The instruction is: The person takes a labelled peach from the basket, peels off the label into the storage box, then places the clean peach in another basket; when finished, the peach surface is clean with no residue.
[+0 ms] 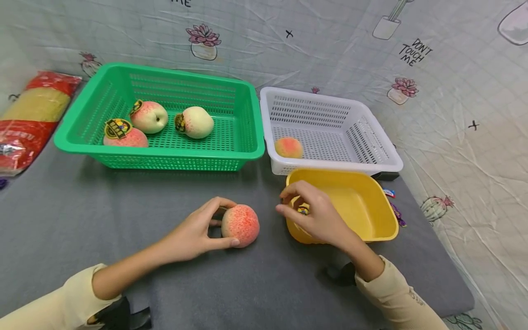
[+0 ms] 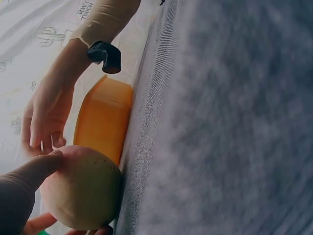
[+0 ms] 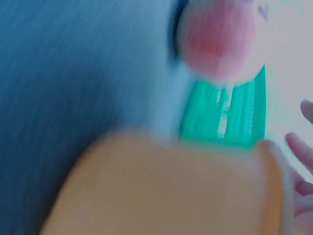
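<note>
My left hand point(image 1: 204, 228) grips a pink-and-cream peach point(image 1: 240, 225) on the grey table, thumb on its near side and fingers on its far side. Seen from the left wrist, the peach point(image 2: 85, 188) shows a pale, smooth flank. Above the left part of a yellow basin point(image 1: 360, 201) is my right hand point(image 1: 319, 213), its thumb and fingers apart and loosely bent. A small black-and-gold label point(image 1: 303, 209) shows just below those fingers, inside the basin's outline. The right wrist view is blurred, with the basin wall point(image 3: 166, 186) filling its lower part.
At the back left, a green basket point(image 1: 173, 160) holds several peaches with black-and-gold labels. Beside it stands a white basket point(image 1: 338, 166) with one peach point(image 1: 288, 147). A red-and-yellow packet point(image 1: 35, 117) lies far left. Small wrapped items point(image 1: 397, 214) lie right of the basin.
</note>
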A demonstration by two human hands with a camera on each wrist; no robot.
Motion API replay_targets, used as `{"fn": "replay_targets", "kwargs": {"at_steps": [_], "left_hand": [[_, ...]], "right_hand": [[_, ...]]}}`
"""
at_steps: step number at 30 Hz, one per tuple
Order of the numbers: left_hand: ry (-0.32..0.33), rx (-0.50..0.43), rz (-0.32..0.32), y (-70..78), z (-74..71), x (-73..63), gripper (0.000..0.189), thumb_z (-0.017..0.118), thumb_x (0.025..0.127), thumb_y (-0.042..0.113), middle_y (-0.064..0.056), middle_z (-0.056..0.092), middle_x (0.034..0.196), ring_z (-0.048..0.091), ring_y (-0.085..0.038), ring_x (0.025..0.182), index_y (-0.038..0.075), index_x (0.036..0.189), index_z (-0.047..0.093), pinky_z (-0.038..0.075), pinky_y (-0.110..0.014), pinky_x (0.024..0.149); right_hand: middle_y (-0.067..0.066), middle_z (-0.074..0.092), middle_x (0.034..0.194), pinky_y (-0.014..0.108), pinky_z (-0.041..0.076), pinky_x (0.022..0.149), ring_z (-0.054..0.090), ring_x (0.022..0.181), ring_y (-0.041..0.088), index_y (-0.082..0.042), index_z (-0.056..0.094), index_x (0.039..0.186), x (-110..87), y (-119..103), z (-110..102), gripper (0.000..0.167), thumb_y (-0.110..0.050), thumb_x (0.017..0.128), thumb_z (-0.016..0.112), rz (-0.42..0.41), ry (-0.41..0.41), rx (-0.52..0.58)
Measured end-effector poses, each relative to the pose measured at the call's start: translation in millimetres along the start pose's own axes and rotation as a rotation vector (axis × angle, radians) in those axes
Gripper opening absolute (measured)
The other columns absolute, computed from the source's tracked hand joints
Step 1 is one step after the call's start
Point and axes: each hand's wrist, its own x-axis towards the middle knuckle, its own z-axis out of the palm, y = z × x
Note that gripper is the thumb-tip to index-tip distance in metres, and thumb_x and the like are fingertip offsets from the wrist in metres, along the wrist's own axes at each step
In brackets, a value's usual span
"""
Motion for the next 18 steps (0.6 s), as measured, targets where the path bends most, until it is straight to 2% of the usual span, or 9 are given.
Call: {"fn": "replay_targets", "kwargs": {"at_steps": [4, 6, 8, 11, 14, 16, 17, 18], "left_hand": [[0.001, 0.004, 0.022, -0.5, -1.2, -0.9, 0.058, 0.078, 0.08, 0.026, -0.005, 0.05, 0.122, 0.055, -0.02, 0.106, 0.008, 0.126, 0.048, 0.049, -0.033, 0.086], [0.013, 0.033, 0.045, 1.0, -5.3, -1.7, 0.058, 0.078, 0.08, 0.022, -0.008, 0.05, 0.122, 0.054, -0.021, 0.108, 0.006, 0.127, 0.047, 0.048, -0.033, 0.088], [0.055, 0.081, 0.102, 2.6, -12.5, -1.1, 0.056, 0.078, 0.08, 0.018, -0.01, 0.05, 0.122, 0.054, -0.022, 0.109, 0.004, 0.126, 0.049, 0.048, -0.033, 0.089], [0.188, 0.225, 0.276, 3.5, -31.7, 5.0, 0.045, 0.074, 0.085, 0.023, -0.012, 0.051, 0.123, 0.052, -0.024, 0.111, 0.003, 0.121, 0.055, 0.044, -0.034, 0.091], [0.375, 0.393, 0.461, 1.0, -57.1, 15.7, 0.039, 0.062, 0.092, 0.035, -0.015, 0.054, 0.123, 0.05, -0.029, 0.11, 0.001, 0.112, 0.061, 0.038, -0.036, 0.093], [0.486, 0.473, 0.528, -1.7, -74.1, 22.1, 0.044, 0.054, 0.095, 0.04, -0.018, 0.056, 0.119, 0.049, -0.035, 0.108, -0.001, 0.107, 0.064, 0.034, -0.041, 0.093], [0.527, 0.503, 0.541, -3.4, -81.9, 24.1, 0.045, 0.053, 0.096, 0.041, -0.019, 0.057, 0.117, 0.049, -0.036, 0.106, -0.002, 0.105, 0.064, 0.034, -0.042, 0.093], [0.558, 0.521, 0.542, -5.1, -88.8, 25.0, 0.04, 0.057, 0.095, 0.036, -0.019, 0.058, 0.115, 0.049, -0.037, 0.105, -0.002, 0.104, 0.065, 0.033, -0.044, 0.092]], "right_hand": [[0.009, 0.054, 0.117, 0.025, 0.05, 0.082, 0.057, 0.102, 0.021, -0.003, 0.055, 0.121, 7.2, -13.0, 20.4, 0.044, -0.014, 0.083, 0.075, -0.023, -0.193, 0.1], [0.01, 0.049, 0.126, 0.026, 0.048, 0.087, 0.053, 0.111, 0.022, -0.002, 0.048, 0.13, 10.0, -17.2, 28.7, 0.056, -0.02, 0.084, 0.075, -0.018, -0.28, 0.078], [0.011, 0.045, 0.132, 0.028, 0.044, 0.093, 0.048, 0.118, 0.019, -0.002, 0.042, 0.136, 12.2, -19.9, 35.7, 0.066, -0.027, 0.084, 0.074, -0.011, -0.345, 0.039], [0.009, 0.043, 0.135, 0.03, 0.041, 0.098, 0.043, 0.121, 0.015, -0.004, 0.036, 0.141, 14.7, -22.1, 43.7, 0.076, -0.034, 0.083, 0.074, 0.014, -0.408, -0.001], [0.008, 0.042, 0.135, 0.03, 0.039, 0.098, 0.042, 0.122, 0.014, -0.005, 0.034, 0.142, 17.0, -23.7, 49.4, 0.08, -0.035, 0.081, 0.076, 0.038, -0.438, -0.01], [0.007, 0.043, 0.134, 0.029, 0.041, 0.097, 0.043, 0.12, 0.014, -0.006, 0.035, 0.141, 18.0, -24.8, 52.1, 0.08, -0.035, 0.079, 0.078, 0.049, -0.44, -0.013], [0.007, 0.043, 0.133, 0.029, 0.041, 0.097, 0.044, 0.119, 0.014, -0.007, 0.036, 0.14, 18.5, -25.4, 53.3, 0.079, -0.034, 0.079, 0.079, 0.05, -0.437, -0.015], [0.007, 0.044, 0.132, 0.03, 0.041, 0.096, 0.044, 0.118, 0.015, -0.008, 0.037, 0.139, 19.0, -25.7, 54.5, 0.078, -0.033, 0.078, 0.079, 0.049, -0.433, -0.018]]}}
